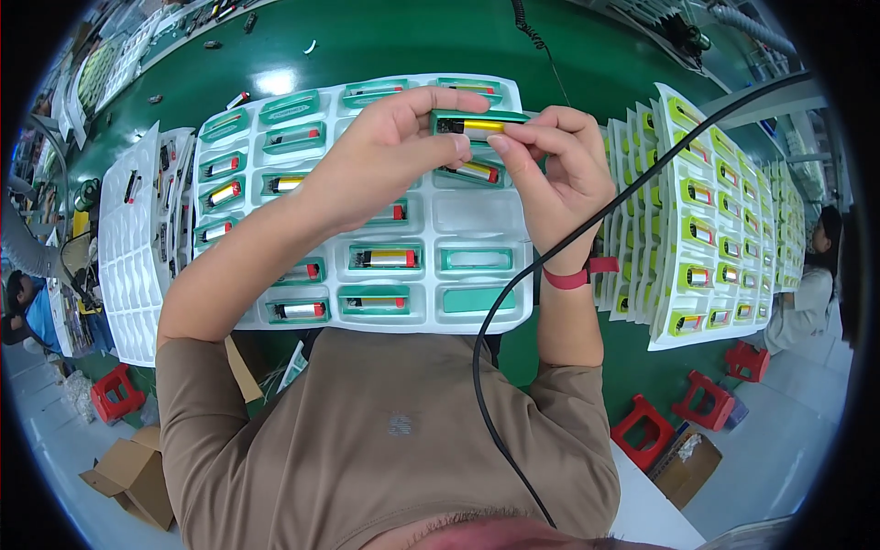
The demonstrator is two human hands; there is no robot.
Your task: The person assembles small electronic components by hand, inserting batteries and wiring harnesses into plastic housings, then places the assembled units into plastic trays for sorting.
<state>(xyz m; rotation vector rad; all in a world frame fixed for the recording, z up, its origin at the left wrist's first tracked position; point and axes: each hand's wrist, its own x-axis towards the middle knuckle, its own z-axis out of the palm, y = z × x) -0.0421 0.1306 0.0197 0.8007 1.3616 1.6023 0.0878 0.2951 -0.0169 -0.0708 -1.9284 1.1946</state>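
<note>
Above the far side of a white moulded tray [477,209], both my hands hold up a small green casing [444,115] with a yellow and silver battery cell [481,127] inside it. My left hand [390,137] grips its left end between thumb and fingers. At the right end, my right hand [559,165] pinches with thumb and forefinger, which partly cover that end. Below them, another green casing [472,172] with a red-ended cell lies in the tray. More green casings fill many of the pockets, several with cells, such as one casing [385,258] near the middle.
Stacked trays of yellow-green casings [701,229] stand to the right. On the left are more white trays [137,247]. A black cable [596,220] crosses in front of my right forearm. Loose parts lie on the green table [339,46]. A co-worker [811,293] is at the far right.
</note>
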